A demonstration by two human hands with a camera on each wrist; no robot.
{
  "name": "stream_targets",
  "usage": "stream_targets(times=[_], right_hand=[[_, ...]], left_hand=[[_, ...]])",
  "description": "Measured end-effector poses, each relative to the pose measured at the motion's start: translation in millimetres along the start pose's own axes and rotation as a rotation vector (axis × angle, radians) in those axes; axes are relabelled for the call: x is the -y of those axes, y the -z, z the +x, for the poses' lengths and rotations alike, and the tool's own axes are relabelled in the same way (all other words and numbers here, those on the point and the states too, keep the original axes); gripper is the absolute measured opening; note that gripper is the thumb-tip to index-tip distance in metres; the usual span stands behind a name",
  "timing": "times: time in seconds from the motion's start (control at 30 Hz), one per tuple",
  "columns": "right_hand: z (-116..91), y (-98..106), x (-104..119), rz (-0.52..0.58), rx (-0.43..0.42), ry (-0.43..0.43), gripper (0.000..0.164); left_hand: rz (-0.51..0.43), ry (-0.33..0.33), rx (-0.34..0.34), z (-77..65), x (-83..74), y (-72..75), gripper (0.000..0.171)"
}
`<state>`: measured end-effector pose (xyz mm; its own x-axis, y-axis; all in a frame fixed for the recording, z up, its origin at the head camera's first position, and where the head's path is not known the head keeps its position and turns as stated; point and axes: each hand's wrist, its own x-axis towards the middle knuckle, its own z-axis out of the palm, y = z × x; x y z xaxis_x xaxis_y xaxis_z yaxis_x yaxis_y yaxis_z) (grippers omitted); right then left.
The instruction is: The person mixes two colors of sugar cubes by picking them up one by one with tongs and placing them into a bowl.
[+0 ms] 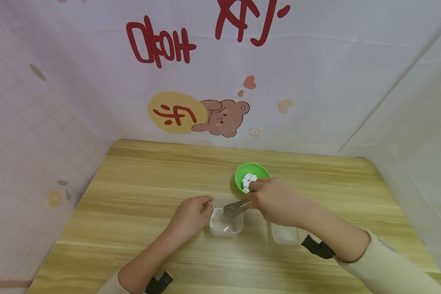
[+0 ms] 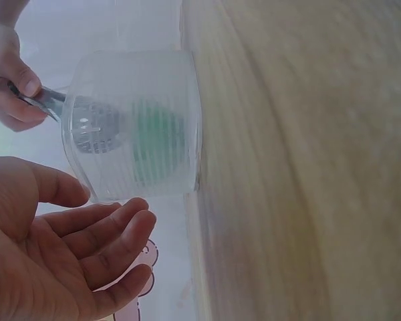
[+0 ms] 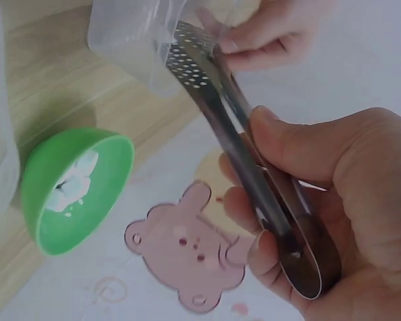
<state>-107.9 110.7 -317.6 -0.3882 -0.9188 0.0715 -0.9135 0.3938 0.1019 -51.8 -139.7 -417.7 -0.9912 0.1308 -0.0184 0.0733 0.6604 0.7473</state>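
Metal tongs [image 1: 237, 207] with perforated heads are in my right hand [image 1: 275, 202], its thumb and fingers wrapped about the arms in the right wrist view. Their heads reach into a clear plastic box [image 1: 226, 228] and show through its ribbed wall in the left wrist view. Whether anything is between the heads, I cannot tell. At the box's left rim is my left hand [image 1: 191, 216]. Its thumb tip touches the rim corner and its loosely bent fingers [image 2: 117, 251] lie along the outside. Behind the box stands a green bowl [image 3: 43, 174] holding several white cubes [image 1: 248, 179].
A second clear plastic box [image 1: 286, 234] stands to the right, partly under my right forearm. All of them are on a wood-grain table [image 1: 150, 175]. A printed white cloth [image 1: 316, 81] hangs behind it, with more cloth along both sides.
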Motion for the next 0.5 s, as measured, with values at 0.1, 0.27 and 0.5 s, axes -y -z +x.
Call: stream_targets(times=[0.1,0.27,0.5], right_hand=[[-13,-3,-7,0.117,-0.108,-0.044,0.018],[-38,-12,-21,0.281,-0.277,-0.123,0.024],[-66,-33,-43,0.350,-0.449,-0.212,0.019]], left_hand=[[0.003,-0.005,-0.002,0.2,-0.1,-0.5,0.032],[-0.009,-0.007,0.009,1.3,-0.3,-0.8,0.030],[-0.019,0.011,0.010,0.5,0.3,-1.1,0.032]])
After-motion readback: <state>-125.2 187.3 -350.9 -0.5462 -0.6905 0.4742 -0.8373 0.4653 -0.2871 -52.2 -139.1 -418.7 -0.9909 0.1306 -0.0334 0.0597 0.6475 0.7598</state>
